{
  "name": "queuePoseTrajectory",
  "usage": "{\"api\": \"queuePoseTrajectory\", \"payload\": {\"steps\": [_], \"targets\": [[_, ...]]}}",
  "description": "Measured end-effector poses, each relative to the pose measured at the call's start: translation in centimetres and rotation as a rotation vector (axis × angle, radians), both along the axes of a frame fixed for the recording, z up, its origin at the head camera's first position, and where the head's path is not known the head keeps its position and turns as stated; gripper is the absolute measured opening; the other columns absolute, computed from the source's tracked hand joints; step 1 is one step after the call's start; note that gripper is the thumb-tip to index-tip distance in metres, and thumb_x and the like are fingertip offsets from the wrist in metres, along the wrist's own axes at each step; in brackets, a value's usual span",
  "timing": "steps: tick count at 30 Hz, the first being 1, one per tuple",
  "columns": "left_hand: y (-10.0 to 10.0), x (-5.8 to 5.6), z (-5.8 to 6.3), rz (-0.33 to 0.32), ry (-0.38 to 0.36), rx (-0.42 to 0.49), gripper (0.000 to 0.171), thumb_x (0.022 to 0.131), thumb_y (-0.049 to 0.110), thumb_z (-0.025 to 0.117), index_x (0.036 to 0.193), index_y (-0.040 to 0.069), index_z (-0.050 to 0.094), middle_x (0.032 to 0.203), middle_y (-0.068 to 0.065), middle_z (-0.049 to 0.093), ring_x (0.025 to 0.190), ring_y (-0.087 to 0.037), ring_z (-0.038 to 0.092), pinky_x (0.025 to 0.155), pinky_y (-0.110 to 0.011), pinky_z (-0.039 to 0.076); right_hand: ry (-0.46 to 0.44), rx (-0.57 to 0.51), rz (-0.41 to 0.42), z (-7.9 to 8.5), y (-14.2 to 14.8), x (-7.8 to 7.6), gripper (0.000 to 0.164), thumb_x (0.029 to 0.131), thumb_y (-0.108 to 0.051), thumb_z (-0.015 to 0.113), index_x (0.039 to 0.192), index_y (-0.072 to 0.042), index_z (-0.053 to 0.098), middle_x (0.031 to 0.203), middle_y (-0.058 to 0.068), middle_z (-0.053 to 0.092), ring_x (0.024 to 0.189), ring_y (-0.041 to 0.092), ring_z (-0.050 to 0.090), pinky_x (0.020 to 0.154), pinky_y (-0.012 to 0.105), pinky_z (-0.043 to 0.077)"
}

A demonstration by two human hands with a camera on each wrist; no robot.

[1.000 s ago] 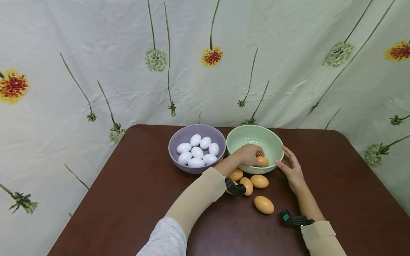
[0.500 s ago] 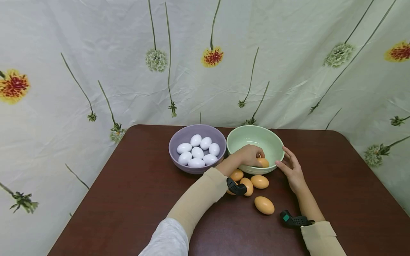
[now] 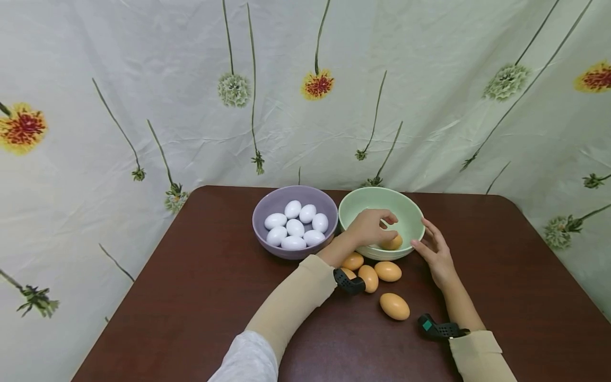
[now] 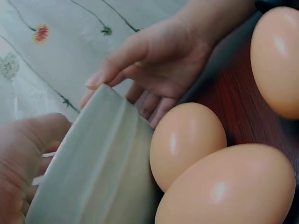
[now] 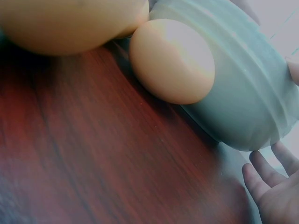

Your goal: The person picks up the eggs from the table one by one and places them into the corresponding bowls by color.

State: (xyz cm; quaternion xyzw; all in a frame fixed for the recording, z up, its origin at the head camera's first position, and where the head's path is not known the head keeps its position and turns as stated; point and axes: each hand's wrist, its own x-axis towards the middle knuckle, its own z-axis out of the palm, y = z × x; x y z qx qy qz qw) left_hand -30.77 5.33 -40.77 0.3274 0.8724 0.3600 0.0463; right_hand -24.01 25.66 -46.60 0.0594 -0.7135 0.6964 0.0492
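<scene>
In the head view, my left hand [image 3: 371, 227] hovers over the green bowl [image 3: 355, 204], its thumb and fingers apart. Below it, a brown egg [image 3: 392, 243] lies in the bowl, partly covered by the hand. My right hand [image 3: 436, 254] touches the bowl's right side; the right wrist view shows its fairly straight fingers [image 5: 265, 168] against the outer wall. Several brown eggs [image 3: 387, 271] lie on the table just before the bowl, one of them [image 3: 394, 306] nearer the front. The left wrist partly hides some of these.
A purple bowl [image 3: 260, 233] with several white eggs [image 3: 295, 228] stands directly left of the green one. Both are near the back edge of the dark brown table [image 3: 200, 281]. A flower-print cloth [image 3: 191, 79] hangs behind.
My left hand has let go of the brown egg inside the green bowl, its fingers parting and rising slightly. The right hand stays at the bowl's side.
</scene>
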Motion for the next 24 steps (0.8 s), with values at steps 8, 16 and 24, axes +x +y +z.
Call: {"api": "queuePoseTrajectory", "payload": {"steps": [8, 16, 24], "targets": [[-0.9, 0.8, -0.4, 0.021, -0.002, 0.306, 0.031, 0.09, 0.016, 0.067, 0.118, 0.002, 0.067, 0.11, -0.008, 0.069, 0.092, -0.009, 0.065, 0.083, -0.016, 0.048, -0.006, -0.007, 0.001, -0.1, 0.1, -0.1, 0.062, 0.099, -0.005, 0.053, 0.154, -0.01, 0.025, 0.152, 0.023, 0.023, 0.114, 0.009, 0.045, 0.089, 0.014, 0.041], [-2.8, 2.2, -0.7, 0.027, -0.008, 0.361, 0.027, 0.09, 0.011, 0.067, 0.115, 0.0, 0.068, 0.108, -0.01, 0.07, 0.093, -0.011, 0.066, 0.085, -0.019, 0.048, -0.014, -0.002, -0.007, -0.1, 0.1, 0.0, 0.063, 0.099, -0.006, 0.054, 0.155, -0.011, 0.024, 0.153, 0.024, 0.023, 0.114, 0.008, 0.046, 0.088, 0.012, 0.042], [-4.9, 3.5, -0.9, -0.009, -0.041, 0.348, 0.026, 0.091, 0.008, 0.061, 0.115, 0.0, 0.068, 0.111, -0.013, 0.069, 0.095, -0.009, 0.062, 0.088, -0.023, 0.048, -0.011, -0.008, -0.007, -0.1, 0.0, 0.1, 0.063, 0.099, -0.006, 0.054, 0.154, -0.012, 0.026, 0.153, 0.024, 0.023, 0.113, 0.006, 0.046, 0.088, 0.012, 0.041]]}}
